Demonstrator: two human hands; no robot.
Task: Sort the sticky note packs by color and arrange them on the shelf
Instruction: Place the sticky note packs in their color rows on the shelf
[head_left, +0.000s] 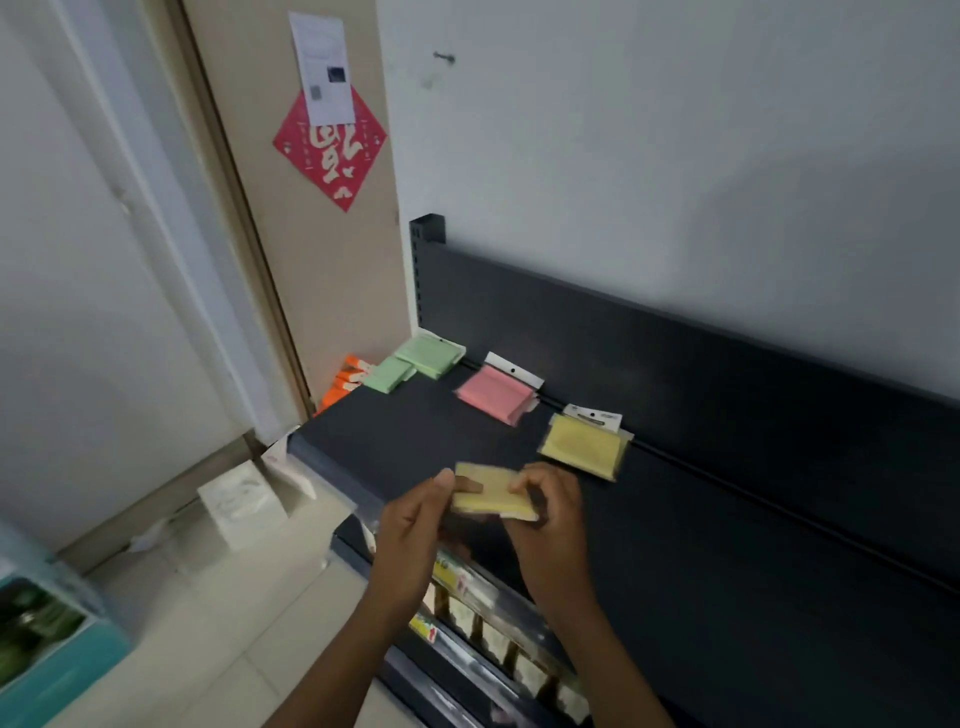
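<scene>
Packs in a row along the back of the shelf

On the shelf (415, 436), three piles (421, 358) (496, 392) (584, 447) run left to right beside the rear panel (675, 364); before them, over the front edge, both hands (415, 525) (550, 519) hold another pack (491, 493).

Above the dark shelf (415, 447), a red diamond poster (330, 147) bears one large white character, seemingly an inverted "福"; the white sheet's (324, 67) print is illegible.
</scene>
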